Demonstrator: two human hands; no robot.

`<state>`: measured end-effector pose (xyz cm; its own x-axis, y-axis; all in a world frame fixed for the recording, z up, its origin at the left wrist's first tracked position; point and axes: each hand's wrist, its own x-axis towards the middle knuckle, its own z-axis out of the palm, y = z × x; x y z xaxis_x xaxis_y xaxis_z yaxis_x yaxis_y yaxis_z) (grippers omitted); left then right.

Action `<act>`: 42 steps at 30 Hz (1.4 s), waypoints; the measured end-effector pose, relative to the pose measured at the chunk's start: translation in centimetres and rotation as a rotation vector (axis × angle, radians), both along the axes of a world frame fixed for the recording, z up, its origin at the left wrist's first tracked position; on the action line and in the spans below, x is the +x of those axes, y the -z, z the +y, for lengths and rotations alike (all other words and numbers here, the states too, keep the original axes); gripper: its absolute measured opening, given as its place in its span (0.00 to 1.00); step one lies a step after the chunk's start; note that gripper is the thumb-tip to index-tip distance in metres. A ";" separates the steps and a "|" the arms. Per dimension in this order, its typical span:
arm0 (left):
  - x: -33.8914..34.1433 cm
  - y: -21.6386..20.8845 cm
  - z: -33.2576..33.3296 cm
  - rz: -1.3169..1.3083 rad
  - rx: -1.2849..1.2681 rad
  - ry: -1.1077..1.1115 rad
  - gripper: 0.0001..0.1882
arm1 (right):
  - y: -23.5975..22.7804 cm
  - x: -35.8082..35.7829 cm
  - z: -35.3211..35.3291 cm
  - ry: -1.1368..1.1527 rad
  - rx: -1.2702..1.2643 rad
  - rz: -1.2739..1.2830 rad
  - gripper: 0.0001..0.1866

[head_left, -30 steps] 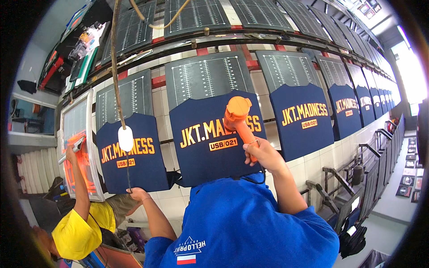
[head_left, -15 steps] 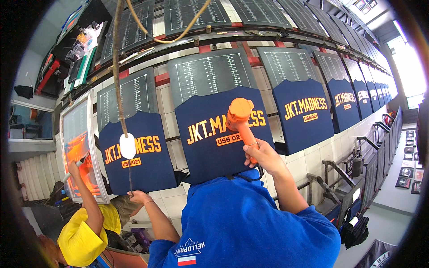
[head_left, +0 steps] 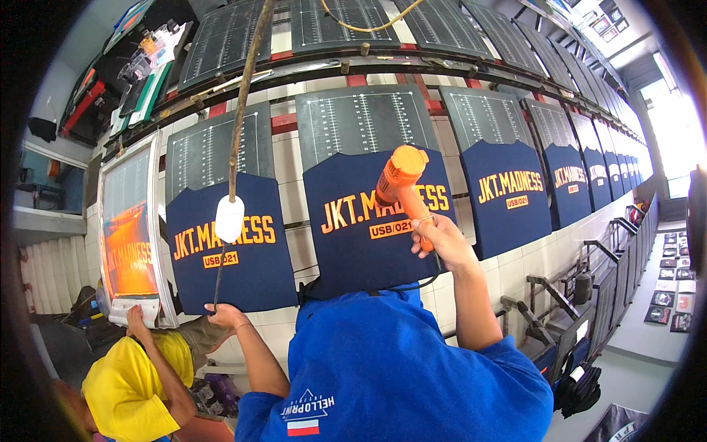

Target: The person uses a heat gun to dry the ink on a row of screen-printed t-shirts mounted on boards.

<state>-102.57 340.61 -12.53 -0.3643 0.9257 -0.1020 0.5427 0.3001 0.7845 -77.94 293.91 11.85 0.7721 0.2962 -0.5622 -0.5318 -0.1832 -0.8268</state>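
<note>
My right hand (head_left: 445, 241) is wrapped round the handle of an orange heat gun (head_left: 403, 171). The heat gun is over a dark navy shirt piece (head_left: 342, 261) with orange lettering, its body hiding part of the print. That cloth lies flat on a grey printing board (head_left: 361, 121) marked with white scales. Lower left, the fingers of my left hand (head_left: 227, 315) close round a thin dark cord (head_left: 219, 283) that hangs from a white plug connector (head_left: 230, 219). Behind the connector lies another navy shirt piece (head_left: 258, 272) with the same print.
At the left a co-worker in a yellow shirt (head_left: 140, 383) has a hand at the lower end of a framed printing screen (head_left: 110, 191) with orange ink. More printed shirt pieces (head_left: 508, 214) run off to the right. A metal rail (head_left: 294, 74) crosses behind the boards.
The view has shifted a little left, and the heat gun now tilts differently over the print. The co-worker's hand has gone from mid-screen to its lower end. I still grip cord and heat gun.
</note>
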 end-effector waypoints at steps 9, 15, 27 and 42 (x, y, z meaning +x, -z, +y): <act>0.7 -1.4 -0.8 0.047 -0.041 0.025 0.39 | 0.3 0.8 2.3 0.024 0.071 -0.038 0.14; 0.0 0.7 0.3 -0.001 0.019 -0.017 0.37 | -0.1 -0.1 2.6 -0.034 -0.016 -0.024 0.16; 0.0 0.8 0.4 -0.013 0.035 0.018 0.34 | 0.0 -0.5 2.6 0.007 -0.022 -0.054 0.14; 1.1 -2.0 -0.8 -0.058 0.012 0.041 0.33 | 0.0 0.7 5.0 -0.069 0.012 -0.053 0.14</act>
